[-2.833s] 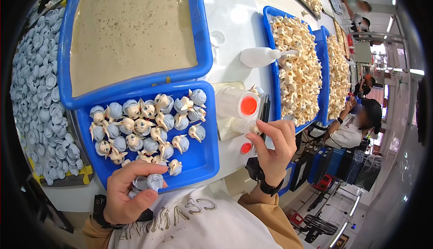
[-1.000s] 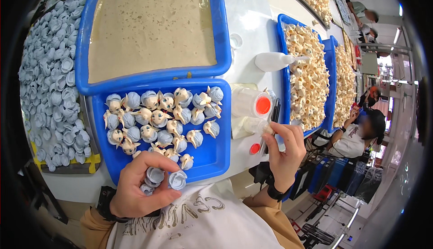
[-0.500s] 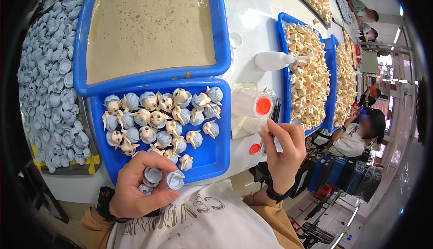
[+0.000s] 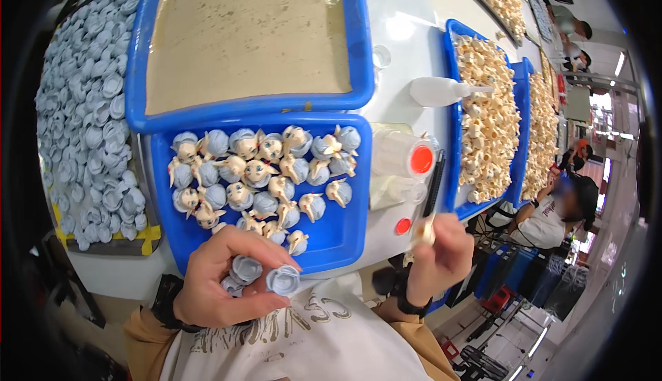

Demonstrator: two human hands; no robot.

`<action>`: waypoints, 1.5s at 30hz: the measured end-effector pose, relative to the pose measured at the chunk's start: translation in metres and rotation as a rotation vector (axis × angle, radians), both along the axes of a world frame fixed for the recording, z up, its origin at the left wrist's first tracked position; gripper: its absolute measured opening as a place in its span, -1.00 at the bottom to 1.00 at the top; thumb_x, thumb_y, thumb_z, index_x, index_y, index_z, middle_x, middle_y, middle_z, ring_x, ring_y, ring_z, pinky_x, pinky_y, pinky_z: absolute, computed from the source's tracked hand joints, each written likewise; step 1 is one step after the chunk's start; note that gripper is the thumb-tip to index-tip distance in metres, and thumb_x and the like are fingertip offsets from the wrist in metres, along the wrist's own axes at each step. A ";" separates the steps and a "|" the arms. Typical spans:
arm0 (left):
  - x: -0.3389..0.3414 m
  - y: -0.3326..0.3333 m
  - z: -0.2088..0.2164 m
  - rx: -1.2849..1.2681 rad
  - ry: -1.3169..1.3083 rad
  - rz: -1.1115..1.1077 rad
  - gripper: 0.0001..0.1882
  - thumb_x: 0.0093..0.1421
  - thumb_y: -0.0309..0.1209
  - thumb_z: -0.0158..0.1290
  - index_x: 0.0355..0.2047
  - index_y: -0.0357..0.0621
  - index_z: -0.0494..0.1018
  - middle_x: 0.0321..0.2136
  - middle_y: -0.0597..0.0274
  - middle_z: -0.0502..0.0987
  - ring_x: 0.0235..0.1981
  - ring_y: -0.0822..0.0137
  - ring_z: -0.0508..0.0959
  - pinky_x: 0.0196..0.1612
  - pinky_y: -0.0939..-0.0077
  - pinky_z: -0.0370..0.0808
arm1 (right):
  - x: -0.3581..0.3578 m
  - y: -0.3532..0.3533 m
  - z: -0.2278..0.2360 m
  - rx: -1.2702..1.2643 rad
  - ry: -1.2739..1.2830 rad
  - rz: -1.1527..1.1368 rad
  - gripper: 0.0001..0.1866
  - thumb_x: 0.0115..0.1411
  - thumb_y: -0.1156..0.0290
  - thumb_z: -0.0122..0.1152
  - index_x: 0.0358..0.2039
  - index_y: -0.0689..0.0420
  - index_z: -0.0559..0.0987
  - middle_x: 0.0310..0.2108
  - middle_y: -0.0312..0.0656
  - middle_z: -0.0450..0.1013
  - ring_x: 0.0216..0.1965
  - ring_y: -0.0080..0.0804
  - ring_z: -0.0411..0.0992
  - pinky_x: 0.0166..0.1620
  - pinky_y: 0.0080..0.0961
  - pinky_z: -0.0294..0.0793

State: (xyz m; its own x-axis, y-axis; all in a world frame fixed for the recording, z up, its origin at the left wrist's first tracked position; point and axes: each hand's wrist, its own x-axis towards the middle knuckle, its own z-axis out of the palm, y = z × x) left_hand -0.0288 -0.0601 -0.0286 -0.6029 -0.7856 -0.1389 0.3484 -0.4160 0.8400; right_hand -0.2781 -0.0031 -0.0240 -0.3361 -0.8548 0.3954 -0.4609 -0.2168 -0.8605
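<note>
My left hand (image 4: 224, 277) is closed around several grey-blue cup-shaped doll hair pieces. One hair piece (image 4: 283, 281) is pinched between thumb and forefinger with its hollow side up; another hair piece (image 4: 246, 269) sits deeper in the palm. My right hand (image 4: 441, 257) grips a small cream doll face piece (image 4: 424, 231), slightly smeared by motion, at its fingertips. Beyond my left hand, a blue tray (image 4: 334, 236) carries rows of doll heads (image 4: 258, 173) with cream faces, pointed ears and grey-blue hair. Near my right hand lies a red disc (image 4: 403, 226).
Left lies a heap of hair pieces (image 4: 89, 126). A blue-rimmed bin (image 4: 362, 43) with a beige surface stands behind the tray. To the right are a clear container (image 4: 396, 152) with a red spot, a white squeeze bottle (image 4: 434, 92) and blue trays of cream parts (image 4: 486, 119). People sit farther right.
My right hand has drawn down and away from the clear container, and a cream face piece now shows in its fingers. My left hand keeps its hold. The view has shifted slightly.
</note>
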 end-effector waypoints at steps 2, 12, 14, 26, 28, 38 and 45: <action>0.002 -0.003 0.001 -0.064 -0.073 -0.036 -0.56 -0.15 -0.61 0.23 -0.29 -0.19 0.24 -0.36 -0.01 0.47 -0.43 0.42 0.45 -0.39 0.61 0.36 | 0.019 -0.007 0.003 -0.044 -0.219 0.309 -0.63 -0.22 0.44 0.43 -0.40 0.26 0.46 -0.44 -0.06 0.44 -0.45 -0.27 0.39 -0.39 -0.47 0.37; 0.004 -0.005 0.002 -0.368 -0.145 0.006 -0.51 -0.17 -0.59 0.27 -0.30 -0.14 0.20 -0.38 0.01 0.43 -0.49 0.47 0.45 -0.51 0.71 0.36 | 0.057 -0.036 0.022 0.084 -0.179 0.650 -0.62 -0.22 0.50 0.43 -0.36 0.28 0.47 -0.48 -0.14 0.47 -0.56 -0.38 0.45 -0.56 -0.61 0.41; 0.004 -0.008 0.004 -0.392 -0.145 -0.017 -0.51 -0.16 -0.58 0.26 -0.29 -0.15 0.20 -0.37 0.00 0.43 -0.52 0.52 0.42 -0.56 0.75 0.33 | 0.057 -0.035 0.021 0.099 -0.177 0.642 -0.63 -0.21 0.49 0.42 -0.37 0.28 0.47 -0.50 -0.15 0.47 -0.57 -0.40 0.44 -0.57 -0.63 0.39; 0.003 -0.005 0.003 -0.628 -0.290 0.031 -0.58 -0.25 -0.50 0.31 -0.35 -0.25 0.41 -0.45 0.08 0.51 -0.51 0.29 0.55 -0.54 0.56 0.47 | 0.057 -0.029 0.016 0.245 -0.258 0.719 -0.58 -0.16 0.36 0.41 -0.35 0.36 0.48 -0.64 -0.13 0.44 -0.67 -0.41 0.42 -0.63 -0.62 0.34; 0.005 -0.005 0.001 -0.574 -0.281 0.024 -0.59 -0.24 -0.48 0.32 -0.36 -0.24 0.40 -0.46 0.10 0.51 -0.53 0.33 0.54 -0.55 0.58 0.45 | 0.058 -0.029 0.014 0.225 -0.273 0.734 -0.54 -0.17 0.34 0.41 -0.32 0.37 0.47 -0.62 -0.13 0.43 -0.65 -0.40 0.41 -0.61 -0.60 0.34; 0.009 -0.009 0.000 -0.118 0.023 -0.263 -0.46 -0.31 -0.38 0.39 -0.47 -0.13 0.21 -0.59 0.28 0.40 -0.59 0.50 0.38 -0.57 0.67 0.28 | 0.077 -0.039 0.010 -0.089 0.002 0.820 -0.59 -0.18 0.37 0.40 -0.37 0.36 0.49 -0.59 -0.15 0.41 -0.64 -0.45 0.37 -0.66 -0.61 0.26; 0.013 -0.014 0.002 0.128 0.139 -0.374 -0.44 -0.11 -0.25 0.22 -0.24 -0.22 0.16 -0.48 0.22 0.33 -0.46 0.51 0.32 -0.40 0.65 0.29 | 0.046 -0.029 0.020 0.156 0.293 0.627 -0.57 -0.35 0.31 0.45 -0.44 0.24 0.51 -0.68 -0.33 0.34 -0.71 -0.47 0.29 -0.68 -0.61 0.18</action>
